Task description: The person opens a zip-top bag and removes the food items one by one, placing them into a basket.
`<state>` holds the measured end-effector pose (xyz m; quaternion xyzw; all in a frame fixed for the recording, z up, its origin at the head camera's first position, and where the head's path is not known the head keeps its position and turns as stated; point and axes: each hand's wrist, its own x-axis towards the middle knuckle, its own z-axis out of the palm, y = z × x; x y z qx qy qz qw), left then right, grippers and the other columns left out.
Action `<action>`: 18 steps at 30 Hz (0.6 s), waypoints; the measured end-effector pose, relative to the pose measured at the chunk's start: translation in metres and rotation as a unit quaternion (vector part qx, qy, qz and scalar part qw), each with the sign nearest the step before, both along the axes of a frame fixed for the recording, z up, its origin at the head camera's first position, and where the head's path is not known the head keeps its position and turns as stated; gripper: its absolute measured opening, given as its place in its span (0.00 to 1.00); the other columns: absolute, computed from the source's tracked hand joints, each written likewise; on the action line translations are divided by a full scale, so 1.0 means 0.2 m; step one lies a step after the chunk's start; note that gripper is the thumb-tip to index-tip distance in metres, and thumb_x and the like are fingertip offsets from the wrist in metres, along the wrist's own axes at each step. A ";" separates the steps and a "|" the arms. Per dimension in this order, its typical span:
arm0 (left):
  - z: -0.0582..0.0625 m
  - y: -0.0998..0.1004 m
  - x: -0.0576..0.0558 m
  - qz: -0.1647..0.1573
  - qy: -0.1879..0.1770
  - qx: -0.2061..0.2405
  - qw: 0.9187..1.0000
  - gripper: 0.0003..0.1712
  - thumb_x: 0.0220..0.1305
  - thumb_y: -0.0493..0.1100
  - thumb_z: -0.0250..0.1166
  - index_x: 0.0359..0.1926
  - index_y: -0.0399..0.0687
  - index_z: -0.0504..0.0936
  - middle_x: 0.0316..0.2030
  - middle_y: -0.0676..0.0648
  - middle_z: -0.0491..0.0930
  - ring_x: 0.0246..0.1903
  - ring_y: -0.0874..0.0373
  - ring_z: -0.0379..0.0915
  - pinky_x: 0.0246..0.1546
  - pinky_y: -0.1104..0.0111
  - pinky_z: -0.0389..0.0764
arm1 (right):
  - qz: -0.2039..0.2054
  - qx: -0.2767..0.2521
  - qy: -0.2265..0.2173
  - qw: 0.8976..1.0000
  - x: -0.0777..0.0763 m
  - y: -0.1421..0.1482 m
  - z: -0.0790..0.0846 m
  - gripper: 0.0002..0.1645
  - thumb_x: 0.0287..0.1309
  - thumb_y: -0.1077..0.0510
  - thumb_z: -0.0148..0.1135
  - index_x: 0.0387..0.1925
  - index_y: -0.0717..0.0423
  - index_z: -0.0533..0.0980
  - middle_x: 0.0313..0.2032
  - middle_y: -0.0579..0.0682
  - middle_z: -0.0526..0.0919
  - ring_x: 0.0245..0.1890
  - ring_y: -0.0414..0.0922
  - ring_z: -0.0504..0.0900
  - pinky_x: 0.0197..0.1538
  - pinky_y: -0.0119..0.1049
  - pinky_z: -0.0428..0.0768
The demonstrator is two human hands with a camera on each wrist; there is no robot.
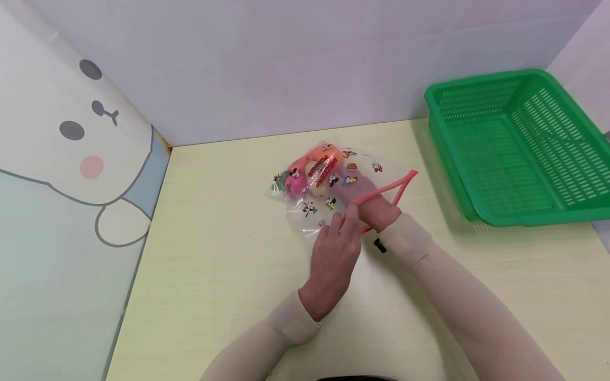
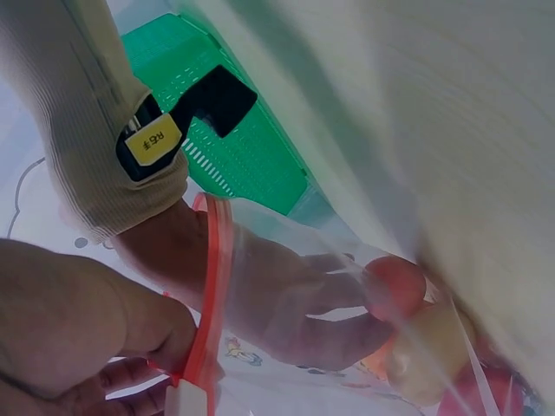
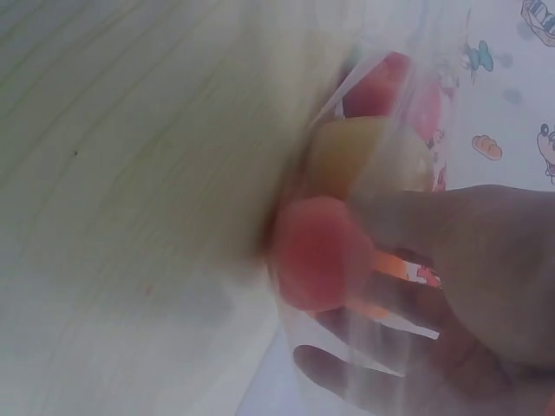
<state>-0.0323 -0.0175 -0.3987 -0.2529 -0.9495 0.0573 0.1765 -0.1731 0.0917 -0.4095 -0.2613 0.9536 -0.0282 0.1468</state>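
A clear plastic bag (image 1: 310, 218) with cartoon prints and a red zip edge (image 1: 388, 187) lies on the table. My left hand (image 1: 335, 251) pinches that edge near the bag's mouth. Through the mouth reaches my right hand (image 1: 356, 188), seen blurred behind the plastic. In the right wrist view its fingers are spread, with fingertips right at a red round thing (image 3: 321, 251) and the thumb by a cream-yellow one (image 3: 355, 152). Deeper in the bag are a pink ball (image 1: 295, 184), an orange round thing (image 1: 330, 156) and something green (image 1: 278, 182).
A green slatted plastic basket (image 1: 452, 174) stands at the right on the pale table (image 1: 214, 254). Behind the table rises a plain pale wall (image 1: 286, 69), and a panel with a cartoon animal (image 1: 109, 159) is at the left. A black camera mount (image 2: 225, 100) sits on my right wrist.
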 end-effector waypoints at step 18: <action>-0.01 -0.02 -0.03 0.006 -0.006 0.006 1.000 0.39 0.58 0.49 0.82 0.65 0.40 0.77 0.64 0.45 0.71 0.46 0.56 0.71 0.33 0.75 0.79 | 0.003 -0.050 0.035 0.998 0.06 0.04 0.02 0.24 0.70 0.62 0.67 0.64 0.64 0.77 0.71 0.66 0.71 0.69 0.62 0.73 0.72 0.54 0.74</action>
